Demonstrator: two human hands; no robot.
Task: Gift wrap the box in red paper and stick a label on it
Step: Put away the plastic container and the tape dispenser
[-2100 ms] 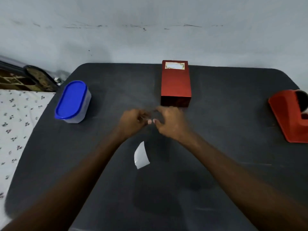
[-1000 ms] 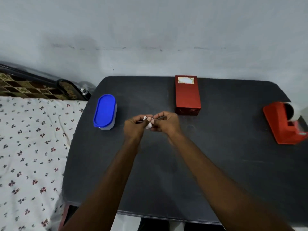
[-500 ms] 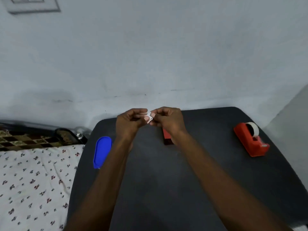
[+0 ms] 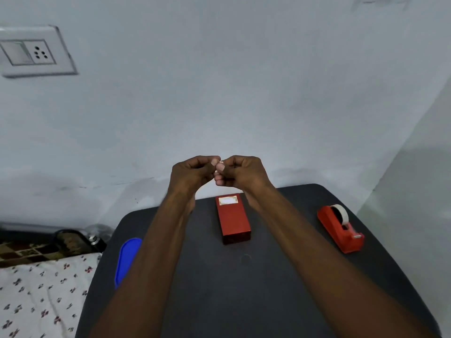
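Centrally, red-wrapped box (image 4: 233,220), gold-edged label (image 4: 228,200), both hands curled fingertip-to-fingertip, perhaps pinching something

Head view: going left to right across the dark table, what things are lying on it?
Blue container lid → red wrapped box with a label at its far end → red tape dispenser.

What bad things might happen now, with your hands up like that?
1. Both hands, left and right, pinch something tiny and pale above the table; if it slips, it may be hard to find.
2. If it is sticky, it might cling to the fingers.
3. The forearms hang over the red box; lowering them carelessly might knock it or the blue tub.
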